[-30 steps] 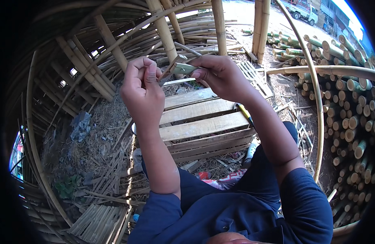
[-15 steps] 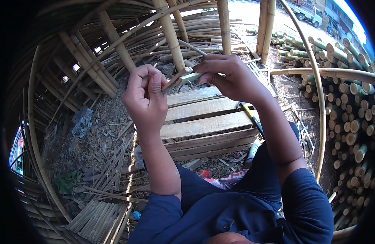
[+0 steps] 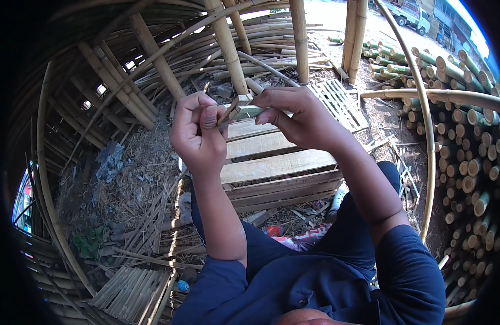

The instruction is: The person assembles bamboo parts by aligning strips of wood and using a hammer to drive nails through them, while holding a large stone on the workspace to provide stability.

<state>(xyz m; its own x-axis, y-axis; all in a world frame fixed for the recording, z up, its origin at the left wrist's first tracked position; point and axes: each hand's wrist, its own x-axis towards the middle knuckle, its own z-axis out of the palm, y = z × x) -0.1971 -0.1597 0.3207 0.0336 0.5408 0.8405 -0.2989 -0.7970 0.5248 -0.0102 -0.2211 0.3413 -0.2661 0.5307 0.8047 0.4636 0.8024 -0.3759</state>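
Observation:
My left hand is closed, its thumb and bent fingers pinching a small brown bamboo piece that tilts up toward my other hand. Thumb and forefinger of my right hand are curled together at the far end of that piece. A pale greenish bamboo piece shows between the two hands; which fingers bear it is hard to see. Both hands are raised above a slatted wooden crate that stands in front of my knees.
Bamboo posts rise beyond the crate. A slatted bamboo panel lies at its far right. Cut bamboo poles are stacked on the right, and a bundle of bamboo strips sits lower left. A truck is parked far off.
Both hands have come closer together; the right has dropped slightly and the left shifted a little right. The yellow-and-black tool on the crate no longer shows near my right forearm.

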